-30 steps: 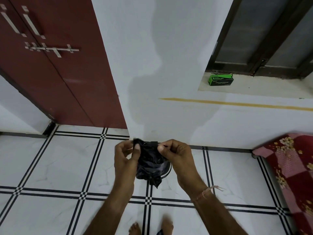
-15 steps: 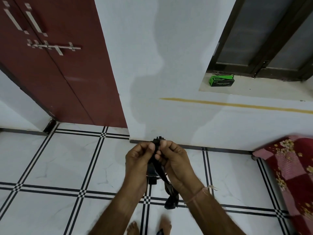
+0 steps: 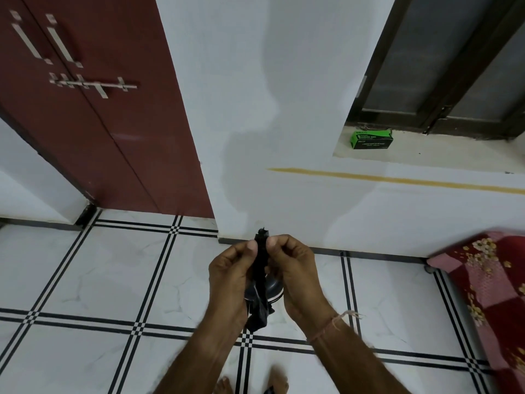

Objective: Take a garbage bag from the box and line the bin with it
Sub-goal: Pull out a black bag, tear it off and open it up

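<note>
A black garbage bag [image 3: 260, 280], bunched into a narrow strip, hangs between my two hands in the middle of the head view. My left hand [image 3: 231, 268] and my right hand [image 3: 292, 265] pinch its top edge with thumbs and fingers close together. Behind the bag and my hands a dark round bin [image 3: 274, 288] shows on the floor, mostly hidden. The green garbage bag box [image 3: 370, 139] sits on the window ledge at the upper right, well away from my hands.
A dark red double door [image 3: 93, 109] with metal handles and a bolt stands at the left. White wall runs ahead. A red floral bedspread [image 3: 488, 285] comes in at the right edge. My bare feet [image 3: 250, 385] stand on white tiles with black lines.
The bag was spread wide between my hands one second ago. Now my hands have come together and the bag is gathered into a thin strip hanging down.
</note>
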The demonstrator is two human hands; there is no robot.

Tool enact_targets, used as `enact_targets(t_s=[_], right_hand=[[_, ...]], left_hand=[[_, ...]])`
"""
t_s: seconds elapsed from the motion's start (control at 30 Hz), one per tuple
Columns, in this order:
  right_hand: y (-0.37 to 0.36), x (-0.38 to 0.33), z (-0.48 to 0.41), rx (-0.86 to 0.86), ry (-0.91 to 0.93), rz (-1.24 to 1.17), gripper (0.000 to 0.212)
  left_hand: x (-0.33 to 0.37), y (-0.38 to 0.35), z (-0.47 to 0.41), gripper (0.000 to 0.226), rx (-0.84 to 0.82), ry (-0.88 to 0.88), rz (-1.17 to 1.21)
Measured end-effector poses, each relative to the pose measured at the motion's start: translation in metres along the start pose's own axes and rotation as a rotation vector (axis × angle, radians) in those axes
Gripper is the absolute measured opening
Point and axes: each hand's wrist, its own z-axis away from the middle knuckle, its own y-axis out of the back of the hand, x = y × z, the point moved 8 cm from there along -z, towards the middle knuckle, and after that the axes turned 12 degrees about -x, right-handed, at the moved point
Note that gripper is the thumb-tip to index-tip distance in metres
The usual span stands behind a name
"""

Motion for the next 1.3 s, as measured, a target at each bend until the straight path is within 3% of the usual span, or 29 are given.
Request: enact_targets(t_s=[0.17, 0.27, 0.33, 0.43, 0.5, 0.6, 0.7, 0.77, 0.93, 0.97, 1.03, 1.07, 1.17, 1.23, 1.3], right_hand=[[0.001, 0.015, -0.006, 0.02, -0.092, -0.199, 0.02], [0.021, 0.013, -0.01, 0.128, -0.099, -0.231, 0.028], [0.044, 0.013, -0.012, 0.237, -0.136, -0.124, 0.034], [0.063, 0.016, -0.022, 0.348, -0.113, 0.042, 0.03], [0.069, 0.009, -0.026, 0.407, -0.009, 0.19, 0.024], [0.072, -0.024, -0.021, 0.441, 0.167, 0.521, 0.018], [0.071, -0.047, -0.025, 0.348, 0.251, 0.638, 0.02], [0.063, -0.058, -0.032, 0.193, 0.283, 0.646, 0.024], [0.031, -0.078, -0.043, -0.201, 0.286, 0.712, 0.026], [0.028, -0.081, -0.047, -0.231, 0.279, 0.713, 0.026], [0.027, -0.088, -0.053, -0.246, 0.288, 0.724, 0.024], [0.028, -0.091, -0.057, -0.243, 0.283, 0.726, 0.023], [0.035, -0.094, -0.066, -0.172, 0.234, 0.765, 0.018], [0.046, -0.102, -0.057, 0.067, 0.285, 1.036, 0.016], [0.051, -0.103, -0.029, 0.213, 0.316, 1.021, 0.023]], left_hand=[[-0.005, 0.004, -0.007, 0.018, 0.034, 0.05, 0.098], [-0.008, 0.028, -0.015, 0.023, 0.143, 0.041, 0.066], [-0.007, 0.044, -0.019, 0.024, 0.204, 0.001, -0.035], [0.004, 0.044, -0.021, 0.024, 0.215, -0.135, -0.37], [0.012, 0.033, -0.021, 0.025, 0.157, -0.235, -0.591], [0.027, 0.024, -0.02, 0.023, 0.123, -0.343, -0.742], [0.037, 0.029, -0.017, 0.022, 0.086, -0.338, -0.754], [0.037, 0.04, -0.015, 0.021, 0.024, -0.265, -0.63], [0.014, -0.008, -0.034, 0.078, -0.327, 0.226, -0.519], [0.012, -0.021, -0.032, 0.076, -0.429, 0.269, -0.508], [0.012, -0.041, -0.03, 0.041, -0.574, 0.195, -0.589], [0.015, -0.044, -0.029, 0.028, -0.565, 0.168, -0.583], [0.013, -0.04, -0.02, 0.02, -0.506, 0.181, -0.396], [0.013, -0.043, -0.018, 0.013, -0.403, 0.147, -0.346], [0.013, -0.036, -0.019, 0.017, -0.26, 0.102, -0.332]])
